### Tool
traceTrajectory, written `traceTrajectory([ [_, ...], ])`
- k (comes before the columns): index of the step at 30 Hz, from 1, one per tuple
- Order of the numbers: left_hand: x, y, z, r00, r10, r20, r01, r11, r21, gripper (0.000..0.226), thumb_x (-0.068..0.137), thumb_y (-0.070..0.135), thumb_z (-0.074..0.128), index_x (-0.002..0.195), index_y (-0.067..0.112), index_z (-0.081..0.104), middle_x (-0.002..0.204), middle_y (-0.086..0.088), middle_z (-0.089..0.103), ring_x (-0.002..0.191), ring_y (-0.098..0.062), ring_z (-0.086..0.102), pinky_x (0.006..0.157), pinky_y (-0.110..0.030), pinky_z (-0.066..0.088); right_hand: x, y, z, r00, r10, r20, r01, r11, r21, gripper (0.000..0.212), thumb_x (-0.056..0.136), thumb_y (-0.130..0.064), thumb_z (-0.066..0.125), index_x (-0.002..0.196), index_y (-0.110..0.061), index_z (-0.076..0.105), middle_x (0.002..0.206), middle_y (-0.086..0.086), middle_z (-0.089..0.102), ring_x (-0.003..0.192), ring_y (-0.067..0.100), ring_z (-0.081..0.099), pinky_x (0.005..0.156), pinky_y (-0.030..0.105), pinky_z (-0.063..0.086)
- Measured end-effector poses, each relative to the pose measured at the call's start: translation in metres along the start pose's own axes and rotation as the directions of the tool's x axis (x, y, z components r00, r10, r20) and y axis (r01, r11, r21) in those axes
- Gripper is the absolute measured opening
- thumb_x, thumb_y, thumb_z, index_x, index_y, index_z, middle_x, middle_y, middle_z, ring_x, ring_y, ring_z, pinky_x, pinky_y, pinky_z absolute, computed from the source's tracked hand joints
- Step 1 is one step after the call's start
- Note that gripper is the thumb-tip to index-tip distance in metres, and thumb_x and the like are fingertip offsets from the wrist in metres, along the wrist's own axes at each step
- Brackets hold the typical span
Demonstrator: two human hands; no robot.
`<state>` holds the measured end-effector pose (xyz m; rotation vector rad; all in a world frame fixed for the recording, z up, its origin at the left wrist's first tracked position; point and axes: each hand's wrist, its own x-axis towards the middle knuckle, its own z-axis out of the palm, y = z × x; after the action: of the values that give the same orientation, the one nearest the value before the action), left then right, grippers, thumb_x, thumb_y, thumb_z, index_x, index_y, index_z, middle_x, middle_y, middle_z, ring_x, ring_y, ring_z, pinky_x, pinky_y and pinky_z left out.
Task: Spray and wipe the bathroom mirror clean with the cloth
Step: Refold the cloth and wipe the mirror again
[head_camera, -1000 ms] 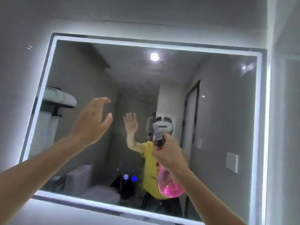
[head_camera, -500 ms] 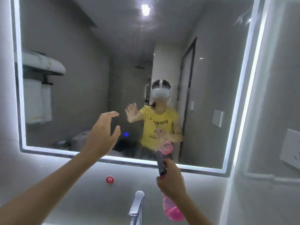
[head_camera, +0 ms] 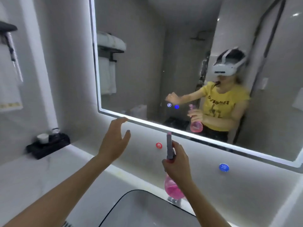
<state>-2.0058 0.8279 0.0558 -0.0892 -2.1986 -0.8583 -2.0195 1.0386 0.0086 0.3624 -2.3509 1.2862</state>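
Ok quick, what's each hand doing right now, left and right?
Left hand: open, fingers spread, holding nothing, raised below the mirror.
Right hand: gripping the pink spray bottle at its neck.

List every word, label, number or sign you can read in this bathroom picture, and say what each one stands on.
"热": white character on the red round sticker on the wall under the mirror.
Blue round sticker: one white character, too blurred to read.
Yellow shirt print, reflected: mirrored and blurred, unreadable.
Two lit mirror buttons: symbols too small to read.
Spray bottle: no label visible.
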Motion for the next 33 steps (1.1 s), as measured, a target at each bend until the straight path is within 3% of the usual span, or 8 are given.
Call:
traceTrajectory([
  [5,-0.035,-0.052,-0.037,0.992,-0.126,0.01,0.126,0.991,-0.035,0.04,0.09,0.009,0.052,0.129,0.011,0.043,0.127,-0.005,0.047,0.112,-0.011,0.042,0.086,-0.012,0.027,-0.021,-0.027,0.052,0.994,-0.06,0.087,0.049,0.991,0.121,0.051,0.065,0.003,0.061,0.112,-0.016,0.052,0.097,0.002,0.056,0.073,0.026,0.057,0.062,0.047,0.053],
  [8,-0.047,-0.089,-0.056,0.977,-0.214,-0.015,0.212,0.974,-0.086,0.037,0.091,0.008,0.051,0.127,0.01,0.045,0.126,-0.007,0.048,0.107,-0.009,0.041,0.082,-0.008,0.025,-0.035,-0.042,0.086,0.987,-0.072,0.141,0.051,0.988,0.146,0.056,0.07,-0.002,0.063,0.121,-0.019,0.049,0.105,0.0,0.057,0.071,0.029,0.061,0.061,0.046,0.055],
  [15,-0.066,-0.179,-0.098,0.962,-0.253,0.102,0.268,0.947,-0.177,0.033,0.092,0.013,0.05,0.124,0.017,0.045,0.124,0.001,0.048,0.109,-0.01,0.045,0.088,-0.021,0.033,-0.048,-0.1,0.201,0.991,-0.088,0.098,0.082,0.995,0.061,0.054,0.075,-0.006,0.066,0.125,-0.015,0.047,0.105,-0.002,0.053,0.071,0.025,0.059,0.061,0.047,0.054],
  [17,-0.073,-0.207,-0.114,0.96,-0.237,0.151,0.261,0.95,-0.172,0.032,0.093,0.016,0.05,0.124,0.02,0.044,0.124,0.005,0.047,0.11,-0.008,0.046,0.09,-0.022,0.035,-0.052,-0.119,0.24,0.991,-0.082,0.11,0.075,0.995,0.066,0.053,0.078,-0.01,0.068,0.126,-0.015,0.046,0.106,-0.003,0.052,0.074,0.023,0.058,0.063,0.043,0.053],
  [21,-0.087,-0.26,-0.146,0.942,-0.255,0.22,0.295,0.939,-0.174,0.036,0.093,0.016,0.052,0.127,0.021,0.043,0.126,0.006,0.048,0.114,-0.008,0.048,0.09,-0.017,0.034,-0.066,-0.149,0.314,0.989,-0.031,0.145,0.011,0.991,0.133,0.056,0.08,-0.023,0.073,0.127,-0.012,0.044,0.106,0.0,0.052,0.082,0.014,0.05,0.062,0.009,0.037],
  [25,-0.102,-0.313,-0.17,0.904,-0.32,0.282,0.375,0.912,-0.167,0.041,0.091,0.013,0.056,0.128,0.025,0.042,0.128,0.007,0.047,0.115,-0.007,0.049,0.085,-0.005,0.034,-0.078,-0.168,0.384,0.969,0.033,0.245,-0.093,0.966,0.24,0.07,0.08,-0.032,0.074,0.136,-0.016,0.037,0.116,-0.005,0.046,0.093,0.007,0.049,0.07,-0.002,0.036],
  [29,-0.116,-0.355,-0.178,0.841,-0.355,0.408,0.451,0.877,-0.166,0.047,0.088,0.018,0.06,0.12,0.043,0.037,0.127,0.019,0.046,0.115,0.003,0.047,0.086,-0.003,0.036,-0.078,-0.175,0.442,0.945,0.087,0.315,-0.197,0.92,0.338,0.063,0.082,-0.024,0.073,0.13,-0.027,0.034,0.111,-0.016,0.038,0.096,0.006,0.049,0.072,0.001,0.038],
  [33,-0.115,-0.395,-0.172,0.778,-0.438,0.451,0.536,0.837,-0.11,0.046,0.087,0.027,0.064,0.118,0.047,0.037,0.123,0.023,0.049,0.112,0.009,0.047,0.083,-0.003,0.038,-0.065,-0.167,0.499,0.929,0.133,0.345,-0.257,0.904,0.342,0.067,0.083,-0.021,0.073,0.136,-0.016,0.032,0.121,-0.006,0.036,0.105,0.012,0.045,0.072,-0.002,0.038],
])
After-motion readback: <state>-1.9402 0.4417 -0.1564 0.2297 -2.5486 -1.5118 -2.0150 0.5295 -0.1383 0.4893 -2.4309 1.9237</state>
